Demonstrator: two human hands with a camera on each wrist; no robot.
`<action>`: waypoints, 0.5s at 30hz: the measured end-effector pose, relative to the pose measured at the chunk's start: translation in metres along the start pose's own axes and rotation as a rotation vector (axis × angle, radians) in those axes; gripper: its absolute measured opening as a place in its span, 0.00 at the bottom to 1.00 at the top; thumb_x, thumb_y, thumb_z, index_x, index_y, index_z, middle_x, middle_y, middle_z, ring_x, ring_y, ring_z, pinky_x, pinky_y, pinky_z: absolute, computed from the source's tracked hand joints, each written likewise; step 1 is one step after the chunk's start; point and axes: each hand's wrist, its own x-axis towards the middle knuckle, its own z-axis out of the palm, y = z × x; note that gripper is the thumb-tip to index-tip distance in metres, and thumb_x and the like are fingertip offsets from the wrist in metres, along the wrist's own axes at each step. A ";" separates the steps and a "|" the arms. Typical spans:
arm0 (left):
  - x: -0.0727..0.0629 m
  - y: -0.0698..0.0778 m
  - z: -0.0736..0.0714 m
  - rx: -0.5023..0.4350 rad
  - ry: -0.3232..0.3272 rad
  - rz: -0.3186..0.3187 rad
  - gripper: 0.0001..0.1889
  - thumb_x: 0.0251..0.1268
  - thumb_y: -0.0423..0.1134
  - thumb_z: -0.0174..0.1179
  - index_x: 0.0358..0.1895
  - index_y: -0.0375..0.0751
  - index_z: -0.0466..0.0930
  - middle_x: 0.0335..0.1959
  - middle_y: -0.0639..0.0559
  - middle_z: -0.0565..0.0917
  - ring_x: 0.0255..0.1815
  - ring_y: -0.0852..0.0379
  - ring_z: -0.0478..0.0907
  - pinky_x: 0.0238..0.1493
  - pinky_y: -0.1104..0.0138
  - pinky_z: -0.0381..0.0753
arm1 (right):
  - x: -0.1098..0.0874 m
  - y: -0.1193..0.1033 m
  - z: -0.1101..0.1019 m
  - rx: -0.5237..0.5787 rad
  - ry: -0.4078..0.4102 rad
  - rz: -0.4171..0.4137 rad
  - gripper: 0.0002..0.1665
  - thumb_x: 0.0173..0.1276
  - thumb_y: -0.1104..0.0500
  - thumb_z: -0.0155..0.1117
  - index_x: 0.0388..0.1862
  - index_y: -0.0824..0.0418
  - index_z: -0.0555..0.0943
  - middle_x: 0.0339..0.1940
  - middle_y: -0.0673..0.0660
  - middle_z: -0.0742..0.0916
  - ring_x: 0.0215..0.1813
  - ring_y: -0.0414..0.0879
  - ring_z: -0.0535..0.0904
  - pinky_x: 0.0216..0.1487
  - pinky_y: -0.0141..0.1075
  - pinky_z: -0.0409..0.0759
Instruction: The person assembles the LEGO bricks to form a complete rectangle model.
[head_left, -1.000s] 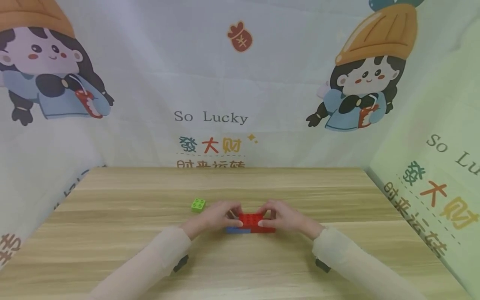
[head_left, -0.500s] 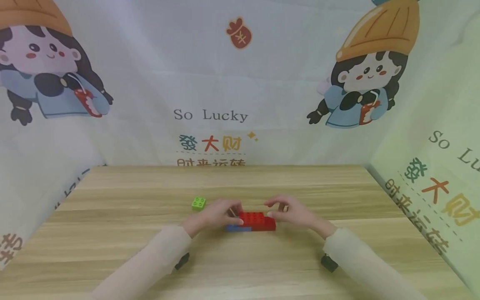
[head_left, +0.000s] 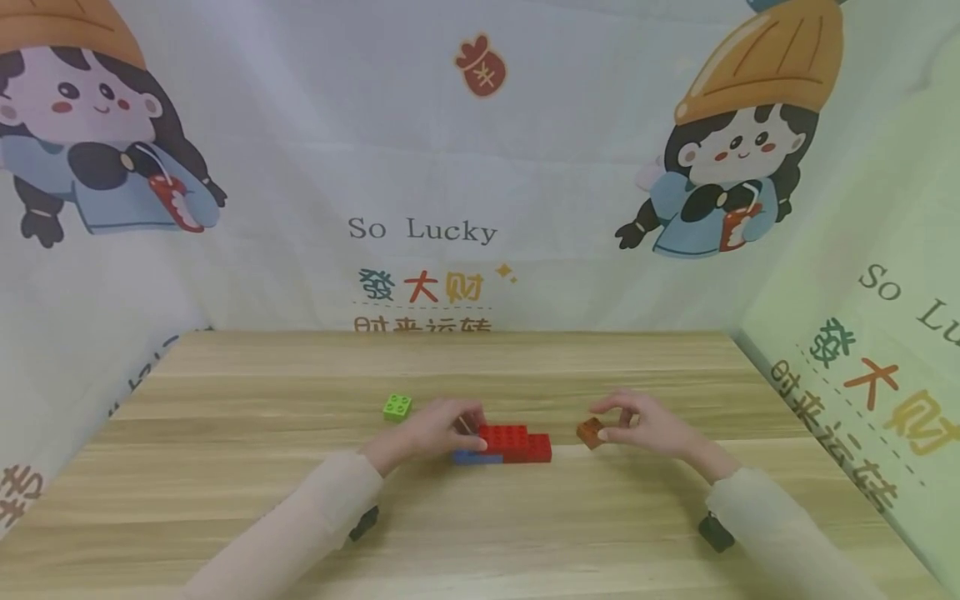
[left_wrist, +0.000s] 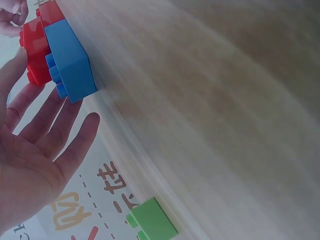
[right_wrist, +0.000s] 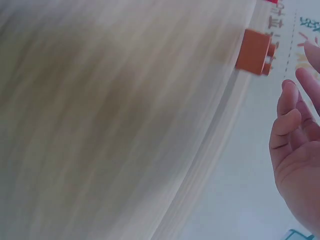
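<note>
A red brick [head_left: 506,437] sits on top of a row made of a blue brick [head_left: 476,457] and another red brick [head_left: 540,448]. My left hand [head_left: 442,427] pinches the left end of the top red brick, thumb on the near side and fingers behind. In the left wrist view that thumb lies on the red brick, and fingers reach past the blue one. My right hand [head_left: 648,427] hovers around an orange brick [head_left: 589,432], thumb and index finger spread. In the right wrist view its fingers [right_wrist: 287,102] stand apart from the orange brick.
A small green brick [head_left: 397,407] with studs up lies on the wooden table [head_left: 480,533], just beyond the left hand. Printed cloth [head_left: 570,183] hangs behind the table and along both sides.
My right hand has let go of the red bricks and moved right to the orange brick, which now shows. The left hand has stayed at the top red brick.
</note>
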 end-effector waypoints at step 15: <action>0.000 0.000 -0.001 -0.003 -0.009 -0.002 0.11 0.53 0.43 0.62 0.37 0.46 0.73 0.34 0.56 0.78 0.37 0.61 0.75 0.39 0.68 0.74 | 0.000 0.011 -0.003 -0.101 -0.086 0.056 0.26 0.53 0.64 0.65 0.52 0.68 0.72 0.45 0.61 0.76 0.27 0.39 0.70 0.26 0.31 0.71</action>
